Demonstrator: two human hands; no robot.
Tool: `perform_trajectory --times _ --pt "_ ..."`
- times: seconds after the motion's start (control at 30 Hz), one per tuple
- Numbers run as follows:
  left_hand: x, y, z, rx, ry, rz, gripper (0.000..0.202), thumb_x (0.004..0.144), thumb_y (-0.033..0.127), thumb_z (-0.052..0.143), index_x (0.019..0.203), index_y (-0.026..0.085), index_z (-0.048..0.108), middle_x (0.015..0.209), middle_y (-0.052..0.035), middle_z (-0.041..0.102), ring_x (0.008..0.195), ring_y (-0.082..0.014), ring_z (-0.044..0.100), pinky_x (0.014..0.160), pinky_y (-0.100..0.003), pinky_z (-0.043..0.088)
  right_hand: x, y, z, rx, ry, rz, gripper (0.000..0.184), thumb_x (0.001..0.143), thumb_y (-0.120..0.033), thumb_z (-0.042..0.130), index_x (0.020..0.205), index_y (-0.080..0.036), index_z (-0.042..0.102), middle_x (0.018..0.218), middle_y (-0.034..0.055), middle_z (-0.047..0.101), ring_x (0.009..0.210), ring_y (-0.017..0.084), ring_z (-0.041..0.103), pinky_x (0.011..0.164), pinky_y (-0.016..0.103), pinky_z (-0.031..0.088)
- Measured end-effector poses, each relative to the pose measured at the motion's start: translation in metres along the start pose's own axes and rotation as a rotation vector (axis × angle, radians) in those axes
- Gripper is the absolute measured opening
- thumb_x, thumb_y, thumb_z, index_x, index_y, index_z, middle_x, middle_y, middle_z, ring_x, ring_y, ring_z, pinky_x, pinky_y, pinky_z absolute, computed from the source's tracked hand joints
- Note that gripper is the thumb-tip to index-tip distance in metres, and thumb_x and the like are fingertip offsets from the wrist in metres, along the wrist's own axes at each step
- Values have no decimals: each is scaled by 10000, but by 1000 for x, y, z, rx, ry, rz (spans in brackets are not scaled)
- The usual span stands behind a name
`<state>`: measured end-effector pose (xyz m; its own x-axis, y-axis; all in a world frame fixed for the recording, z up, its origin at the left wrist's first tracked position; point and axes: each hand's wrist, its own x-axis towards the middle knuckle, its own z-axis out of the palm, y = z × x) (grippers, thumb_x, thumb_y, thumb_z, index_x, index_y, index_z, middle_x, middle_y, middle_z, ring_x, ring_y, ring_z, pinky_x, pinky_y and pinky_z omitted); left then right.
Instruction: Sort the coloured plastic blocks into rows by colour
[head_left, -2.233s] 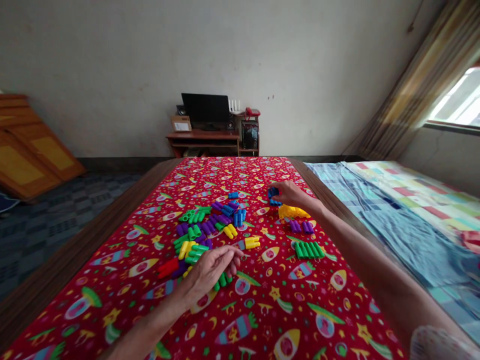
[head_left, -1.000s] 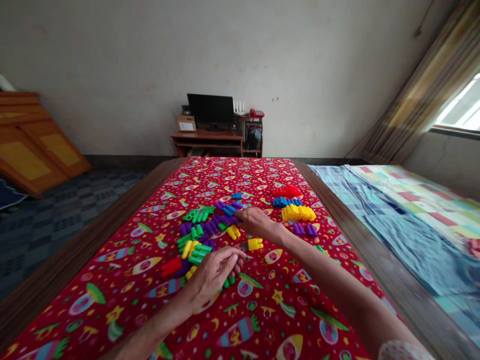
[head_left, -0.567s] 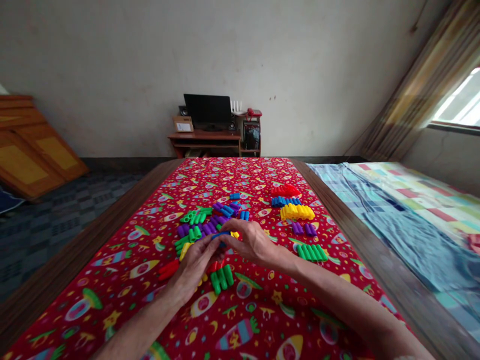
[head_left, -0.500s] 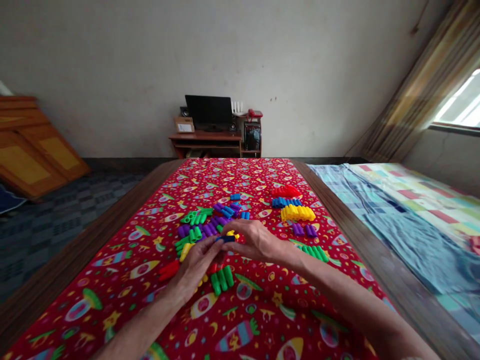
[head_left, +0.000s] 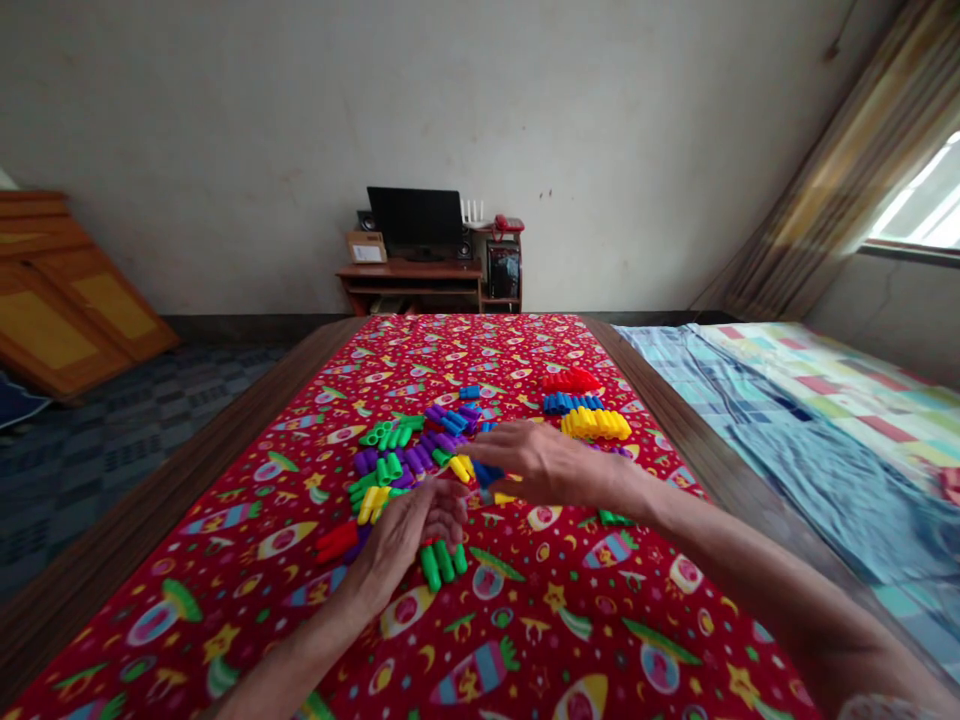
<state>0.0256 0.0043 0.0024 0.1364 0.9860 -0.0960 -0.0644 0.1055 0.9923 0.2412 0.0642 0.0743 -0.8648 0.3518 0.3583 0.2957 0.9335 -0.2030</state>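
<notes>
Two hands — right hand [head_left: 536, 465] pinching one dark-blue block [head_left: 487, 473] over the red cloth [head_left: 360, 640]; left hand [head_left: 416, 530] half-curled beside one green block [head_left: 442, 567], can't tell if it grips anything. Mixed pile [head_left: 416, 460] beyond, one lone blue block [head_left: 469, 393] at its far side. On right — one red row [head_left: 571, 382], one blue row [head_left: 573, 404], one yellow row [head_left: 596, 424].

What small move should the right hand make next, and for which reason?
Probably the right hand should carry the blue tubular plastic block, which it seems to hold, to the blue tubular plastic row. The colour matches, and that row lies between the red tubular plastic row and the yellow tubular plastic row, each of one colour.
</notes>
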Motion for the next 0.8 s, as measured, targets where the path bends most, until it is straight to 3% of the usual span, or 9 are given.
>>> perform_trajectory --times 0.1,0.2,0.33,0.53,0.8 --pt "-1 0 0 3 -13 23 545 779 662 597 893 131 636 694 -40 662 533 -147 617 459 -243 504 -20 52 -28 -40 71 292 447 855 -205 602 1301 -178 588 1094 90 705 914 178 646 788 291 483" --pt "0 -2 0 44 -45 40 500 794 628 603 890 138 635 690 -29 646 533 -138 614 460 -235 507 -44 105 -51 -103 67 585 353 787 -199 653 1128 -122 699 942 83 733 824 196 657 711 268 460" --pt "-2 -4 1 107 -61 44 462 807 608 592 859 150 626 686 -23 629 537 -138 613 471 -236 508 -68 149 -56 -120 -61 719 197 743 -187 667 906 -128 760 817 65 736 727 181 647 639 239 432" --pt "-1 -4 3 129 -75 55 464 792 610 602 852 151 632 674 -19 617 530 -135 604 463 -233 496 -78 170 -36 -67 -134 678 161 744 -193 672 865 -135 760 773 61 737 649 144 623 615 224 434" --pt "-2 -7 3 123 -63 54 442 806 595 598 848 156 628 680 -16 620 518 -123 601 455 -218 489 -78 165 -37 2 -161 664 186 834 -227 616 873 -107 753 791 88 737 650 142 625 608 229 440"
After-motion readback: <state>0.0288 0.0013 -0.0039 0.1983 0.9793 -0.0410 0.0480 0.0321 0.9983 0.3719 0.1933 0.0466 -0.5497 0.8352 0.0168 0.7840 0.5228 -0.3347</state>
